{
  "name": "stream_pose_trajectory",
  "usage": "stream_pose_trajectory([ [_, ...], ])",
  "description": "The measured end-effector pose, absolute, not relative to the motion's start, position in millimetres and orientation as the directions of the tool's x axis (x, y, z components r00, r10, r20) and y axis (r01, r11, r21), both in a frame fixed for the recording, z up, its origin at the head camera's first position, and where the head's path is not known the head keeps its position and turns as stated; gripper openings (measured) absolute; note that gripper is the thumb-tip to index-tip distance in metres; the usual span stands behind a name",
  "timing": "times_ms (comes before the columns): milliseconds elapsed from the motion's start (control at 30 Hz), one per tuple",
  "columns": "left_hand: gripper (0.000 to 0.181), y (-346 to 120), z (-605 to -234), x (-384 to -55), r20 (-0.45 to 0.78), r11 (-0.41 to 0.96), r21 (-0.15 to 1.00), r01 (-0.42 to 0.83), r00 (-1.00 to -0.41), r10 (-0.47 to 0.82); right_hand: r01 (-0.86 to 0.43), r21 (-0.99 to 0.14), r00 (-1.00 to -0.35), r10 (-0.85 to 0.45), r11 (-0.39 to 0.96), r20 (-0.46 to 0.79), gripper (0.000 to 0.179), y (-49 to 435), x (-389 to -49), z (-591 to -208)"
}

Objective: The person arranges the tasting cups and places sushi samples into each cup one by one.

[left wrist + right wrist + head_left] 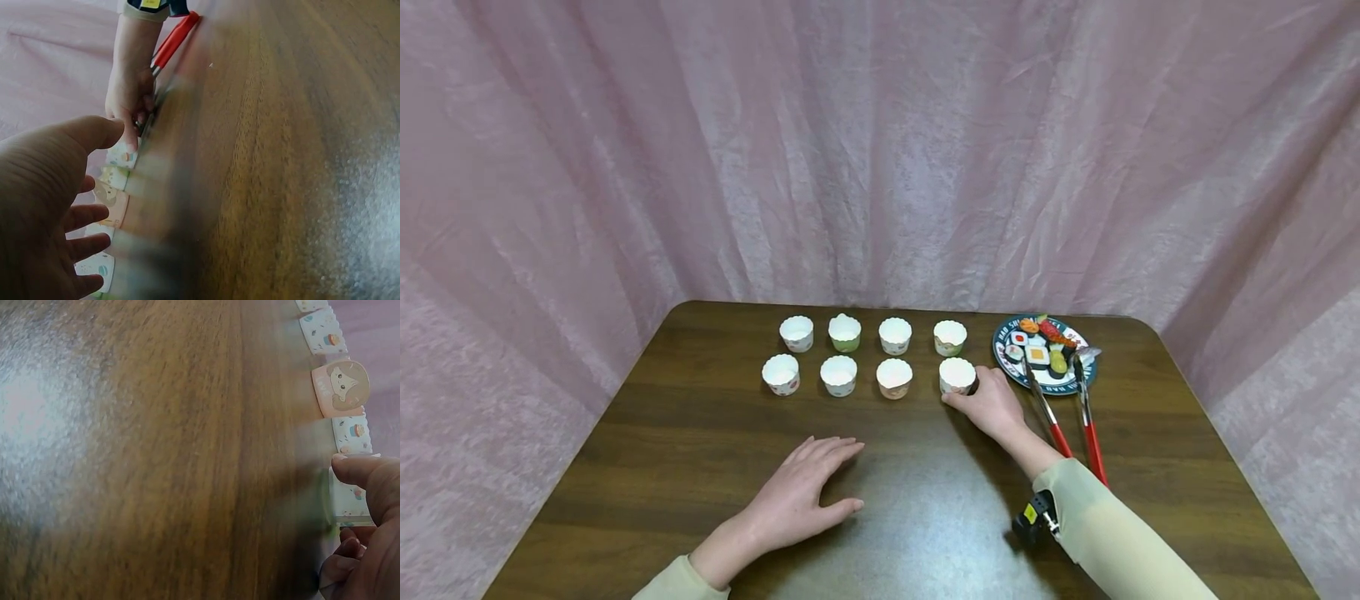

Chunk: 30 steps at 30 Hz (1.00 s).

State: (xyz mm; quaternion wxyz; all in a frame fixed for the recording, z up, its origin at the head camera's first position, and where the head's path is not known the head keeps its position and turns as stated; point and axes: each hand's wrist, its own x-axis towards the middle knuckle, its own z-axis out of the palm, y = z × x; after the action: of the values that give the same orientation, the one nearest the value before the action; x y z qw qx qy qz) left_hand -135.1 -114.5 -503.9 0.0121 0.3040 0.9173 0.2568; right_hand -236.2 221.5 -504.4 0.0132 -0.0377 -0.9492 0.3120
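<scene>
My right hand [992,404] holds a white paper baking cup [957,375] at the right end of the front row, thumb on its near side and fingers at its right. In the right wrist view the cup [350,495] shows a small printed pattern between thumb and fingers. My left hand [801,496], palm down with fingers spread, hovers low over the near part of the table and holds nothing. Leftward in the front row, a peach-printed cup [894,379] is nearest to the held one. Directly behind it stands a green-printed cup [950,337].
Several more baking cups, such as the back-left cup [797,333], form two rows on the wooden table [700,450]. At the right, a patterned plate [1011,375] bears sushi pieces [1037,357]. Red-handled tongs [1092,442] lean on it, beside my right forearm. A pink curtain [865,150] hangs behind.
</scene>
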Motion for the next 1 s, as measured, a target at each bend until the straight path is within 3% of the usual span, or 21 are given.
stream_pose_trajectory([
  [200,0.072,-111,-505,-137,0.144,0.675,0.477,0.562,-0.808,0.571,0.071,-0.566,-0.997,0.077,0.821,-0.013,0.061,223,-237,-502],
  [367,0.073,-111,-505,-137,0.155,0.670,0.475,0.571,-0.803,0.575,0.055,-0.575,-0.998,0.053,0.816,-0.021,0.071,225,-234,-503],
  [600,0.076,-119,-495,-136,0.159,0.676,0.492,0.549,-0.820,0.550,0.019,-0.631,-0.998,-0.018,0.776,-0.052,0.078,233,-197,-489],
  [700,0.078,-123,-483,-138,0.207,0.674,0.475,0.566,-0.816,0.539,-0.065,-0.595,-0.998,-0.067,0.801,0.019,0.072,243,-171,-471],
  [833,0.080,-131,-465,-142,0.306,0.676,0.431,0.598,-0.801,0.514,-0.190,-0.473,-0.973,-0.101,0.860,0.208,0.069,267,-145,-443],
  [1000,0.081,-140,-443,-154,0.371,0.686,0.418,0.595,-0.802,0.469,-0.182,-0.393,-0.948,-0.055,0.901,0.313,0.071,310,-126,-415],
])
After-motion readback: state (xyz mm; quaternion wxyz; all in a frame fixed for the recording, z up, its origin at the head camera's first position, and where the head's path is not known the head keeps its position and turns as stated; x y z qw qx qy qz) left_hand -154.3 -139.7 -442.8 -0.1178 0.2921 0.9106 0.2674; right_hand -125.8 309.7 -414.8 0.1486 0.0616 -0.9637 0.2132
